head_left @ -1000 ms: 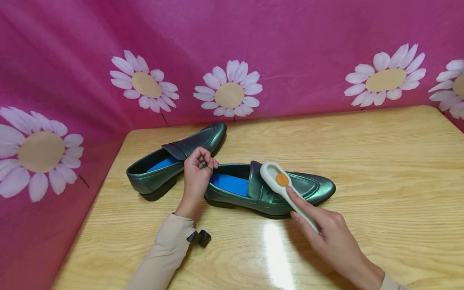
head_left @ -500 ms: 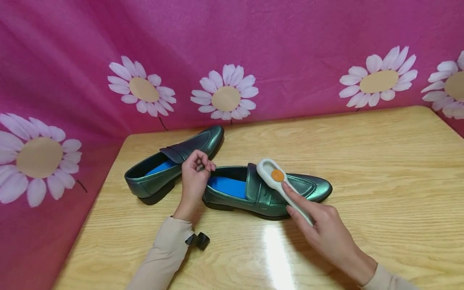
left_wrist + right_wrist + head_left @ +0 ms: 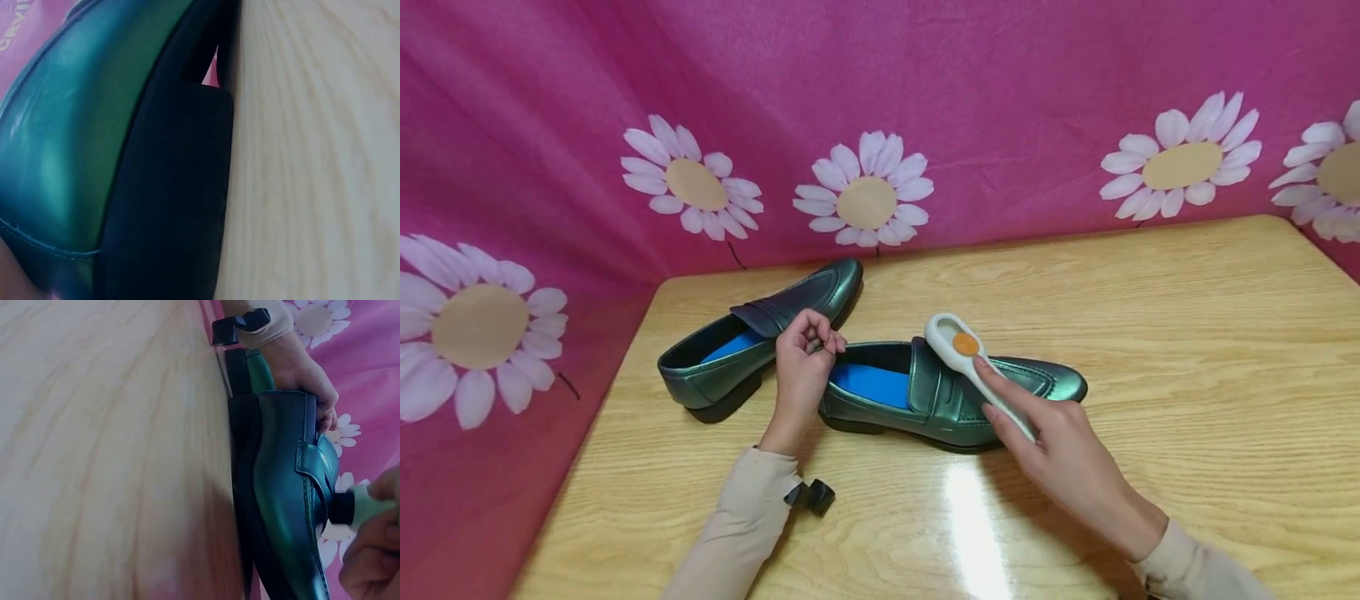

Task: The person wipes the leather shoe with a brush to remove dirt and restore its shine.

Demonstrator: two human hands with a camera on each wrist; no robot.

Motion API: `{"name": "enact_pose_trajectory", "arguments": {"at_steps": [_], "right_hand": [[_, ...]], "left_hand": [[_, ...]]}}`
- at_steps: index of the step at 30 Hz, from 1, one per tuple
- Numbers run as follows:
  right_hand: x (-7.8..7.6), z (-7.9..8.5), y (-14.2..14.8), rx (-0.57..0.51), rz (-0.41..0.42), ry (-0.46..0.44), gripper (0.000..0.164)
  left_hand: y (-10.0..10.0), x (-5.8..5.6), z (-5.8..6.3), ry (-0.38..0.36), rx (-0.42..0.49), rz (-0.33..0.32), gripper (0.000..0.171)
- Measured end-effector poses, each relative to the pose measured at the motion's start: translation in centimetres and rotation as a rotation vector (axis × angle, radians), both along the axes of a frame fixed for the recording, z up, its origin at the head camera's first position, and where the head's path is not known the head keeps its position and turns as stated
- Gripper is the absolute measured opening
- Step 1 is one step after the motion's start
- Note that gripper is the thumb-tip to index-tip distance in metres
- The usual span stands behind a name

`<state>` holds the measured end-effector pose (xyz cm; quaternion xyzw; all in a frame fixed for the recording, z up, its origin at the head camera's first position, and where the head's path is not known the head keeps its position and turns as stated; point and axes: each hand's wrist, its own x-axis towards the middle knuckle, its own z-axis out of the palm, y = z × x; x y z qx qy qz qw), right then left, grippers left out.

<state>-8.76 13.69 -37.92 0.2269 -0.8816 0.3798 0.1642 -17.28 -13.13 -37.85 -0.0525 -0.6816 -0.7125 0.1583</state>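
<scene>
A dark green metallic loafer (image 3: 940,417) with a blue insole lies on the table, toe to the right. At its heel, my left hand (image 3: 803,367) grips the back rim with curled fingers. My right hand (image 3: 1060,458) holds the handle of a white shoe brush (image 3: 1000,392) with an orange button, the index finger stretched along it. In the right wrist view, the brush's dark head (image 3: 342,508) meets the loafer's upper near the strap. The left wrist view shows a heel and black sole (image 3: 169,181) close up, with a finger at the lower left edge.
A second matching loafer (image 3: 760,333) lies behind and left of my left hand, its toe pointing back right. Behind the wooden table (image 3: 1187,333) hangs a pink cloth (image 3: 1015,100) with daisies. A black device (image 3: 820,497) sits at my left wrist.
My right hand has moved the brush a little back and left over the loafer's upper. The left hand stays at the heel. The view has shifted slightly.
</scene>
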Motion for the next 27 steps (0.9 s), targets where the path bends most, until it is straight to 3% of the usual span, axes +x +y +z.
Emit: {"name": "enact_pose_trajectory", "arguments": {"at_steps": [4, 7, 12, 18, 20, 22, 27], "right_hand": [[-0.1, 0.4, 0.0, 0.012, 0.112, -0.013, 0.053], [-0.1, 1.0, -0.1, 0.058, 0.143, -0.056, 0.051], [-0.6, 1.2, -0.8, 0.135, 0.073, -0.115, 0.048], [-1.3, -0.3, -0.6, 0.141, -0.036, 0.067, 0.049], [-1.4, -0.5, -0.3, 0.129, -0.065, 0.087, 0.05], [-1.5, -0.6, 0.1, 0.103, -0.072, 0.065, 0.05], [-1.4, 0.2, 0.6, 0.05, -0.008, -0.095, 0.048]], "left_hand": [[0.0, 0.0, 0.1, 0.009, -0.006, -0.001, 0.027], [0.1, -0.2, 0.4, 0.018, -0.022, 0.003, 0.026], [0.2, -0.5, 0.5, 0.017, -0.023, 0.007, 0.027], [0.2, -0.5, 0.1, 0.003, -0.011, 0.001, 0.027], [0.2, -0.4, -0.1, -0.003, -0.015, -0.001, 0.027], [0.2, -0.3, -0.1, -0.002, -0.023, -0.001, 0.026], [0.1, -0.2, -0.1, 0.029, -0.04, 0.003, 0.025]]}}
